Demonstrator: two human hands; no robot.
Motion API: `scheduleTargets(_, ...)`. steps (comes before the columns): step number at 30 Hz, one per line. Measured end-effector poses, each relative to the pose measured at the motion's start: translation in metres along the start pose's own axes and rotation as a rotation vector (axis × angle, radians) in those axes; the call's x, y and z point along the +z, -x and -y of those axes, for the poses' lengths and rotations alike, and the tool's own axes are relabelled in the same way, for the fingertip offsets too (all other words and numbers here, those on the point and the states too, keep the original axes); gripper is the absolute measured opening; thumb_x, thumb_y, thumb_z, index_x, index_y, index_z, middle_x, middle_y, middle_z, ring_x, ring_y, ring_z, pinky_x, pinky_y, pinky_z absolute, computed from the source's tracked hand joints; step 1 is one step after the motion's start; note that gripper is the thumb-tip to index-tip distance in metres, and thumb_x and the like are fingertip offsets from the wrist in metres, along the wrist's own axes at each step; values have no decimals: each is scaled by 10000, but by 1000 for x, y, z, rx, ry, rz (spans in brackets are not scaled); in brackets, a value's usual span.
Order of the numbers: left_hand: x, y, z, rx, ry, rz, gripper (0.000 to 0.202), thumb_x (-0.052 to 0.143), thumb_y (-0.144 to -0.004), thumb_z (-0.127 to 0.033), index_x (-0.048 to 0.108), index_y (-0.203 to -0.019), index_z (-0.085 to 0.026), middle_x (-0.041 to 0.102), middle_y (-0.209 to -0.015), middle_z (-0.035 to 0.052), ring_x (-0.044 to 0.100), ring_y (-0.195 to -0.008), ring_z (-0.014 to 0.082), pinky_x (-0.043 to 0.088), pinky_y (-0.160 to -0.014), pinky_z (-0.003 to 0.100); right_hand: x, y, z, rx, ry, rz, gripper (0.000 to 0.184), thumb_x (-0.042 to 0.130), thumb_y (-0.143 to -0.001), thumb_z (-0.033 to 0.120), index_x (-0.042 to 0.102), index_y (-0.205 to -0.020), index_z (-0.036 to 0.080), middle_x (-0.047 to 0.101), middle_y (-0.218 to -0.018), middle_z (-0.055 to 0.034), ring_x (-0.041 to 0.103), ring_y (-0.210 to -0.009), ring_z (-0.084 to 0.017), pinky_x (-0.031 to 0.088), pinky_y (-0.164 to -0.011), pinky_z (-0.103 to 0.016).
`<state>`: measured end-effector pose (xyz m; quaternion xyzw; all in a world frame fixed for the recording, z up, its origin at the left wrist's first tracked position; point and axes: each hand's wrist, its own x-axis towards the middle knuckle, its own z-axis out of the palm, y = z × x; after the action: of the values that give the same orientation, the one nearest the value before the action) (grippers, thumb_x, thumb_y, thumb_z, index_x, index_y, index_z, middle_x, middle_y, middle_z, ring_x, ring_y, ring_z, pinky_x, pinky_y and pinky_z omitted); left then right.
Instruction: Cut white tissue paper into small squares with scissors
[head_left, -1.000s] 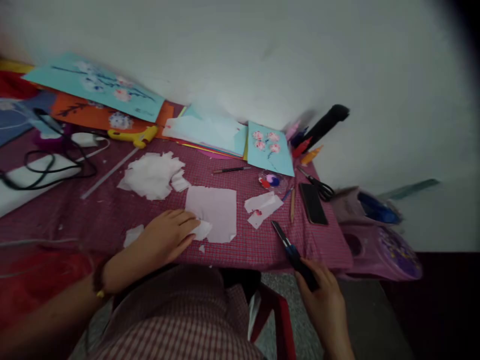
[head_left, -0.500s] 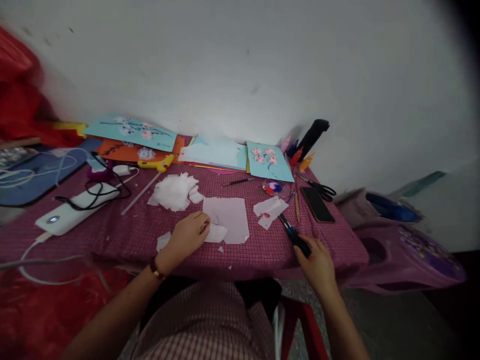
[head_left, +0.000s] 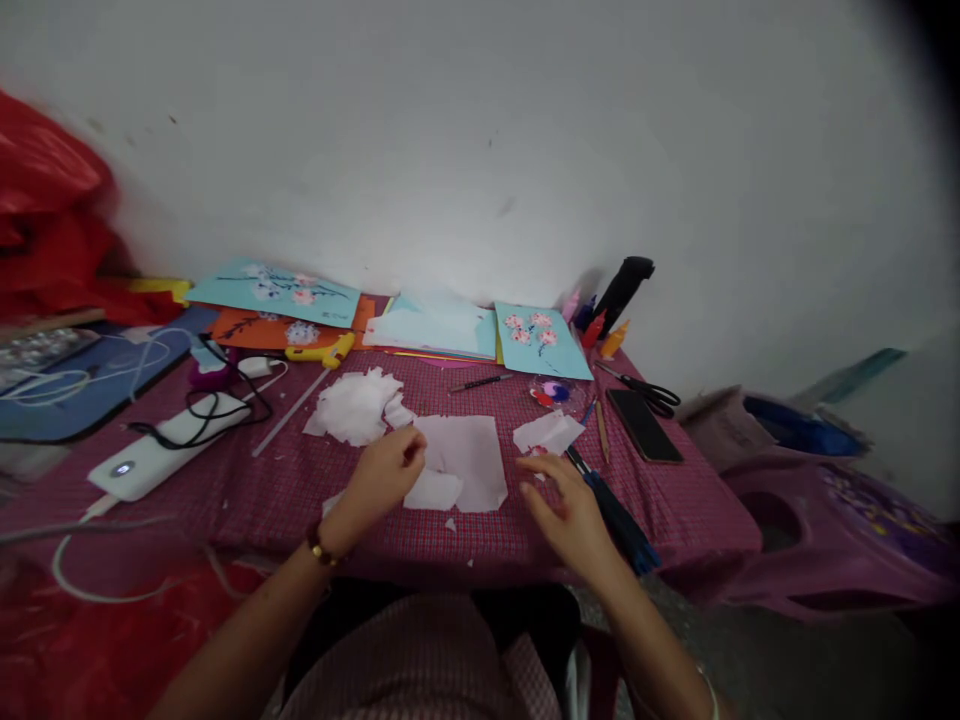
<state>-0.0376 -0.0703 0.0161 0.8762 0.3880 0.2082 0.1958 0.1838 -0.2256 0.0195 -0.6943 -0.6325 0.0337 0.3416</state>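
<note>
My left hand (head_left: 384, 478) has its fingers curled together at the left edge of a pale square sheet of paper (head_left: 476, 455). Whatever it may pinch is too small to make out. A torn white paper piece (head_left: 435, 491) lies on the sheet's lower left, beside that hand. My right hand (head_left: 566, 515) is open above the table, thumb and forefinger apart, right of the sheet. Just beyond its fingertips rests a white scrap with red marks (head_left: 551, 432). A dark blue and black handled tool (head_left: 616, 522) lies at the table edge beside this hand, not held.
Torn white paper (head_left: 356, 405) is heaped left. Behind are a yellow glue gun (head_left: 322, 352), a paintbrush (head_left: 480, 383) and blossom pictures (head_left: 541, 340). On the right lie a pencil (head_left: 603, 432), phone (head_left: 645, 425) and scissors (head_left: 652, 392); on the left, a corded power bank (head_left: 169, 445).
My right hand has let go of the dark-handled tool and moved left toward the sheet, opening. My left hand stays curled by the sheet. The view has shifted slightly.
</note>
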Motion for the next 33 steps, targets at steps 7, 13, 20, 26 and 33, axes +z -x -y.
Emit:
scheduleTargets(7,-27,6,10,-18,-46,226,127,529,-827,-220,627,-891,-171,682,-835,40,614,-734,182,420,-661,277,39,-58,31,-76,-74,374,226,674,-774,225,682,-997,185,725,-924,-94,660,-846,-247,476,-797,-363)
scheduleTargets(13,-19,34,9,-72,-89,234,151,502,-848,-200,639,-906,-177,663,-940,62,612,-880,211,453,-784,315,66,-54,35,-8,-201,462,273,628,-755,134,651,-1026,153,694,-947,-126,641,-806,-243,460,-772,-370)
scheduleTargets(20,-28,35,13,-87,126,84,232,466,-877,-211,631,-1038,-185,678,-1028,67,620,-939,201,467,-865,339,65,-63,37,31,-586,441,283,543,-759,73,622,-990,216,659,-897,-17,609,-848,-171,452,-795,-301)
scheduleTargets(26,-35,-29,-6,-199,822,-73,320,510,-876,-417,604,-1079,-188,650,-1020,54,606,-910,172,491,-745,278,30,-105,24,41,-868,306,199,642,-750,240,606,-945,227,582,-770,25,554,-691,-143,433,-626,-242)
scheduleTargets(33,6,-86,-12,-276,1353,236,467,512,-827,-592,584,-961,-151,648,-833,62,611,-674,142,489,-605,265,50,-130,-8,98,-1074,35,206,637,-739,326,568,-909,232,543,-754,27,521,-643,-145,430,-601,-251)
